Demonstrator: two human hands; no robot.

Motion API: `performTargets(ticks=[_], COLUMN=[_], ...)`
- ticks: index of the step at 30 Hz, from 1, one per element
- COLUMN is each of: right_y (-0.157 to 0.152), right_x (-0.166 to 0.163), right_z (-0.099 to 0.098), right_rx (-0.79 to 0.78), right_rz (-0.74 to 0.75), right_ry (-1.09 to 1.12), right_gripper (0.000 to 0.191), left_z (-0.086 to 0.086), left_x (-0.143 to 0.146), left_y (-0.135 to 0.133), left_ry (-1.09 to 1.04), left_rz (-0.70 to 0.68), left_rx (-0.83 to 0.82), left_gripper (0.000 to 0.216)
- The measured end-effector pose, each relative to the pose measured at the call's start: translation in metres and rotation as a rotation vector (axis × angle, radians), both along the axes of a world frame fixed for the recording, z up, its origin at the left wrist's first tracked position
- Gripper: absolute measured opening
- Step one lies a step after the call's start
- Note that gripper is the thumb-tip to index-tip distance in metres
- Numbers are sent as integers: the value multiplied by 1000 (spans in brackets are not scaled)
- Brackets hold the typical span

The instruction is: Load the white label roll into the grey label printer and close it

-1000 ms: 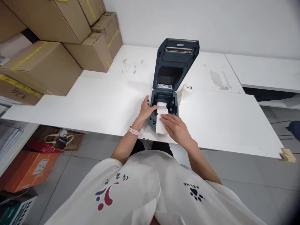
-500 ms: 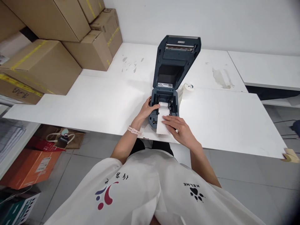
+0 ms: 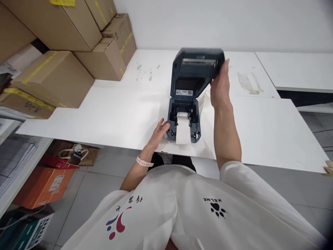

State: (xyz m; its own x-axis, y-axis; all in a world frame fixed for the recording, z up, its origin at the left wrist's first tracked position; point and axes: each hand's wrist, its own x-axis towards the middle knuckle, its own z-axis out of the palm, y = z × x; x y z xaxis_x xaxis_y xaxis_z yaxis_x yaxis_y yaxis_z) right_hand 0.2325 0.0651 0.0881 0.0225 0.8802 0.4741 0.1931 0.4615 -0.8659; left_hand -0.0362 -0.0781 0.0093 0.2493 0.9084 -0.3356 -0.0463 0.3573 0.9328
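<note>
A dark blue-grey label printer (image 3: 172,134) stands on the table with its lid (image 3: 193,71) raised and tilted back on its hinge. White label paper (image 3: 183,130) runs from inside the printer over its front edge. My right hand (image 3: 220,85) is on the right edge of the lid, its fingers partly hidden behind it. Beside the lower left of the printer body is my left hand (image 3: 158,133), fingers stretched out and at the printer's side. A paper roll (image 3: 207,99) lies behind my right wrist, mostly covered.
Cardboard boxes (image 3: 56,78) with yellow tape are stacked at the left end of the white table (image 3: 122,118). A white wall (image 3: 166,24) stands behind. Below on the left are an orange box (image 3: 43,187) and a paper bag (image 3: 90,156).
My right hand has left the label paper and moved up to the lid's right edge. The lid has tipped slightly forward. My left hand has drawn out to the printer's left side.
</note>
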Motion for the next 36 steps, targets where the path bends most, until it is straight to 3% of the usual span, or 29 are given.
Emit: performTargets(ticks=[3,6,9,12,15,22,24,27,28,32,36], right_y=[-74,-139,-173,-180,-176,-174,-174,-175,-175,-176,-178], right_x=[-14,-27,-42,-53,-58,-61,-61,-61,-61,-63,-59], right_z=[-16,-38,-58,-73,-82,-87,-86,-84,-83,-81,-83], right_rx=[-21,-30,-14,33,73,95,103,83,75,107,115], right_rz=[-56,-64,-141,-255,-316,-351,-344,-347,-352,-367,-337], right_ry=[193,-71,-361,-447,-468,-395,-387,-425,-439,-424,-387], right_gripper=[70,60,48,47,48,47,45,44,44,41,39], left_z=[6,14,19,20,19,18,11,-5,-10,-18,-5], left_x=[-4,2,15,27,31,27,27,29,30,37,39], left_y=[5,10,7,0,-2,-4,-21,-58,-69,-86,-74], left_ry=[-81,-63,-11,-12,-28,4,123,270,228,0,-23], left_rz=[40,26,40,33,22,24,173,511,495,99,12], left_rx=[-79,-77,-1,98,170,245,296,356,315,58,59], left_gripper=[103,94,90,91,78,69,62,43,45,56,51])
